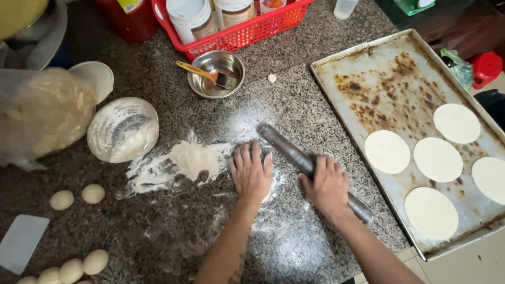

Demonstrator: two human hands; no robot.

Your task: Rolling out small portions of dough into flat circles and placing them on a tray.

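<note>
My left hand (251, 172) lies flat, fingers spread, on a piece of dough (270, 192) on the floured granite counter (173, 231); only a pale edge of the dough shows under the palm. Closed around the middle of a dark metal rolling pin (286, 146) is my right hand (326, 184). The pin lies slanted from upper left to lower right, beside the left hand. A heap of flour (192, 158) sits just left of my left hand.
A stained baking tray (389, 73) at the right holds several flat dough rounds (386, 151). Dough balls (93, 193) lie at the left and bottom left. A flour container (122, 129), a steel bowl with a brush (216, 73), a red basket (236, 32) and a plastic bag (42, 115) stand behind.
</note>
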